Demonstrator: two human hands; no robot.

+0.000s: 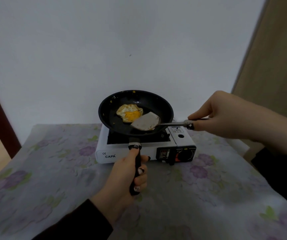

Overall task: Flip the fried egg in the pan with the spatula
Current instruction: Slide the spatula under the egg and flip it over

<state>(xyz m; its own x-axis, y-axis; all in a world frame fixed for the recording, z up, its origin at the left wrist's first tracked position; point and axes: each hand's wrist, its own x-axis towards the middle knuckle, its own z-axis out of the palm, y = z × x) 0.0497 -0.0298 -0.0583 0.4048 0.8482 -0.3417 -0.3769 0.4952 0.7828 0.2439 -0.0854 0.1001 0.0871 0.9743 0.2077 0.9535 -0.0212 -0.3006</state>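
A black frying pan (160,105) sits tilted over a white portable gas stove (118,151). My left hand (127,174) is wrapped around the pan's black handle (137,161). A fried egg (129,112) with an orange yolk lies in the left middle of the pan. My right hand (225,113) pinches the metal handle of a spatula (146,123). The spatula's flat blade rests inside the pan, just right of the egg and touching its edge.
The stove stands at the far middle of a table covered with a purple-flowered cloth (52,170), close to a white wall (122,40). The stove's control knob (182,155) faces me on its front right. A tan door (277,49) is at the right.
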